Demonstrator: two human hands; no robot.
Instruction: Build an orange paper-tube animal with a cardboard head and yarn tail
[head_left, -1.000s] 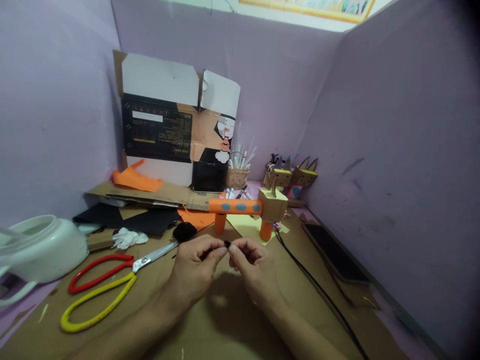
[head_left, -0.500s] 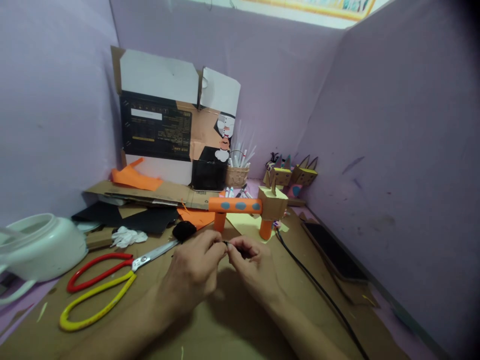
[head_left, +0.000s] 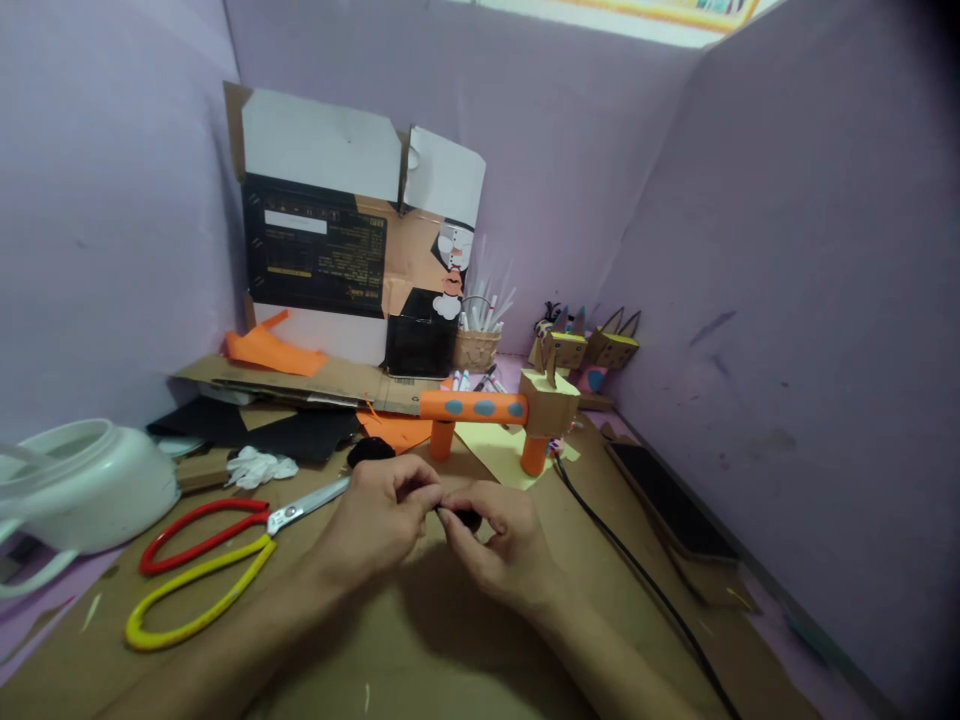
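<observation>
My left hand (head_left: 382,515) and my right hand (head_left: 499,540) meet fingertip to fingertip over the cardboard surface (head_left: 420,640). Both are closed in a pinch on a small dark piece (head_left: 466,517), mostly hidden by the fingers. Just beyond them stands a figure with an orange tube body (head_left: 469,407) with blue spots, orange legs and a cardboard box head (head_left: 549,405). Red and yellow handled scissors (head_left: 277,520) lie beside my left hand, their blade tips hidden behind it. A black fuzzy clump (head_left: 371,452) rests behind my left hand.
At the left is a white pot (head_left: 94,490), with crumpled white tissue (head_left: 259,467) near it. A black cable (head_left: 637,570) and a dark phone-like slab (head_left: 671,500) lie on the right. Behind stand an unfolded carton (head_left: 322,240) and a basket of markers (head_left: 478,348).
My joined hands have shifted slightly left and down, still pinching the dark piece. The whole view has moved a little.
</observation>
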